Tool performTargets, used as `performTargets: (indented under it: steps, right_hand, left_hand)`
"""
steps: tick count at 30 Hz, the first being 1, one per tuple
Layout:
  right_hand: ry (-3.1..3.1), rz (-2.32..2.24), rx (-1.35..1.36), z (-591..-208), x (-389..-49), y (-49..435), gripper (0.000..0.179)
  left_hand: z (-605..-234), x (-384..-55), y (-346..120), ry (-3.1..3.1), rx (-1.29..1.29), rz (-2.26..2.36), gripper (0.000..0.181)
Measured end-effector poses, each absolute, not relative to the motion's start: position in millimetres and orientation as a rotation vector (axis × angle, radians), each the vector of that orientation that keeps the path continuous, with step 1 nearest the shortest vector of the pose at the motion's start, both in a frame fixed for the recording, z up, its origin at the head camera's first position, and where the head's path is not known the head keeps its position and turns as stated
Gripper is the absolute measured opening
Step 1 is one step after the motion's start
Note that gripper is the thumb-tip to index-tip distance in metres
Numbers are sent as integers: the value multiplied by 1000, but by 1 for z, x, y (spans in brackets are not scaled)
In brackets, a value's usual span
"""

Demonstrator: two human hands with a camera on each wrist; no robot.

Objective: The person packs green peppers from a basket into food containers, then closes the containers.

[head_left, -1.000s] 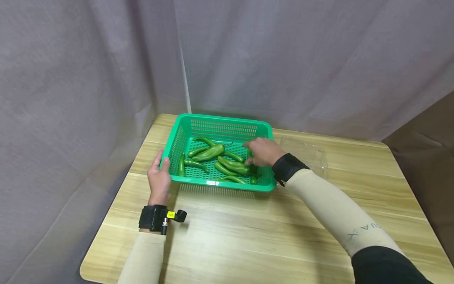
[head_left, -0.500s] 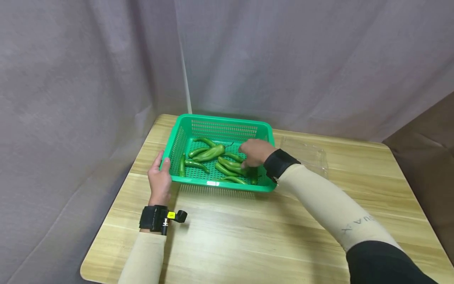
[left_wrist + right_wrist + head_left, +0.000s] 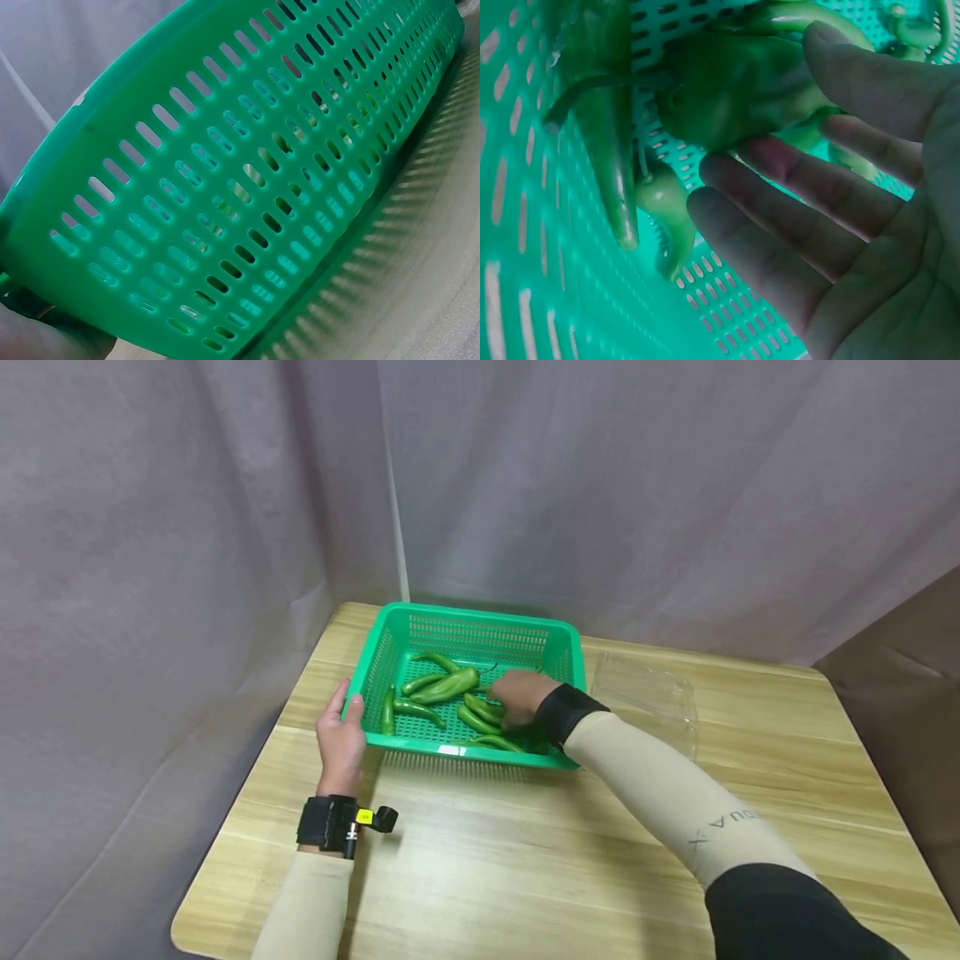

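Step in hand: I am reaching into the green basket (image 3: 559,647) for one of the green peppers (image 3: 446,685); I judge this the moment just before the grasp.
Left hand: my left hand (image 3: 341,743) grips the basket's near left corner, thumb over the rim, steadying it on the counter (image 3: 525,860).
Right hand: my right hand (image 3: 519,693) is inside the basket at its right side, fingers (image 3: 780,225) spread and loosely bent, tips just at a fat pepper (image 3: 735,90) but not yet curled round it.
Where the peppers are: all lie loose on the basket floor, from the middle to the right; none is lifted.
Next move, as I judge it: curl fingers and thumb round that one pepper alone, since thinner ones lie touching it, then lift it over the basket wall.
Count, peppers: about eight that I can tell; my hand hides some.
Count, baskets: one.
Count, clear plastic tray (image 3: 648,693): one, on the counter just right of the basket.
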State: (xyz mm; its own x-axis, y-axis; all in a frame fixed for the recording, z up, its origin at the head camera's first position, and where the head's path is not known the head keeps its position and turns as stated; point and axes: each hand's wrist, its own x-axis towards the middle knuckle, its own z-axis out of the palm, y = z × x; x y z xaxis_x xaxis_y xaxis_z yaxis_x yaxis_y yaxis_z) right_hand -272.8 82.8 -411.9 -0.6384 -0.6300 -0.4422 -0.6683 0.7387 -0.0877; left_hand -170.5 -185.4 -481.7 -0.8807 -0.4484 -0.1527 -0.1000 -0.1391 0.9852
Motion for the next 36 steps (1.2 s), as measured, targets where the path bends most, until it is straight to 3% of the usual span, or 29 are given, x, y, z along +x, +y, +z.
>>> performTargets:
  steps: [4,15,22,32,36]
  right_hand:
    - [2473,134,-974,-418,-271,78,53]
    - [2450,141,-995,-426,-272,75,30]
    - [2474,145,-1028,-429,-273,75,41]
    - [2516,191,-1078,-422,-276,77,17]
    - [2512,190,-1065,-415,-274,77,21]
  left_hand:
    - [-483,-170,-188,-1887,622,-2130,52]
    - [-482,-172,-188,-1860,635,-2148,52]
    - [-485,-173,-188,-1853,620,-2157,52]
    - [-484,-173,-188,-1843,626,-2156,52]
    - [-484,-172,-189,-1844,625,-2163,52]
